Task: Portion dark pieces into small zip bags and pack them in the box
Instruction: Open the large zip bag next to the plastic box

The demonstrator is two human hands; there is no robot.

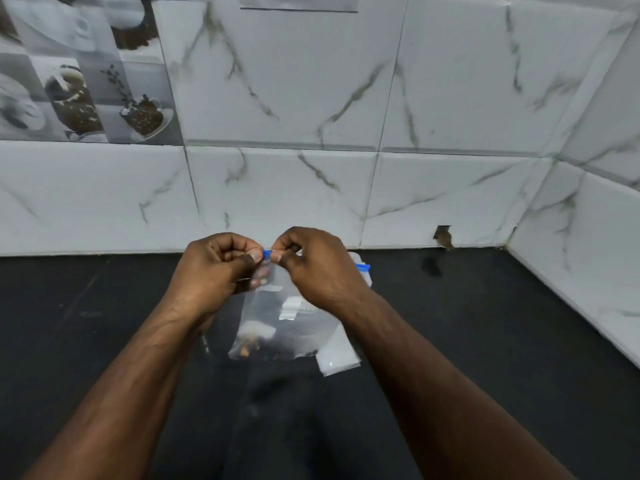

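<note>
A small clear zip bag (273,320) with a blue seal strip hangs above the black counter (104,323). Dark and a few tan pieces (249,346) lie in its bottom. My left hand (214,268) and my right hand (318,268) both pinch the bag's top edge, fingertips nearly touching at the blue strip. Behind and right of it lie more clear zip bags (341,358), one showing a blue strip (363,268). No box is in view.
A white marble-tile wall (311,185) rises behind the counter and turns along the right side (571,271). A small hole in the tile (444,236) sits at the counter line, with a dark smudge (431,266) below it.
</note>
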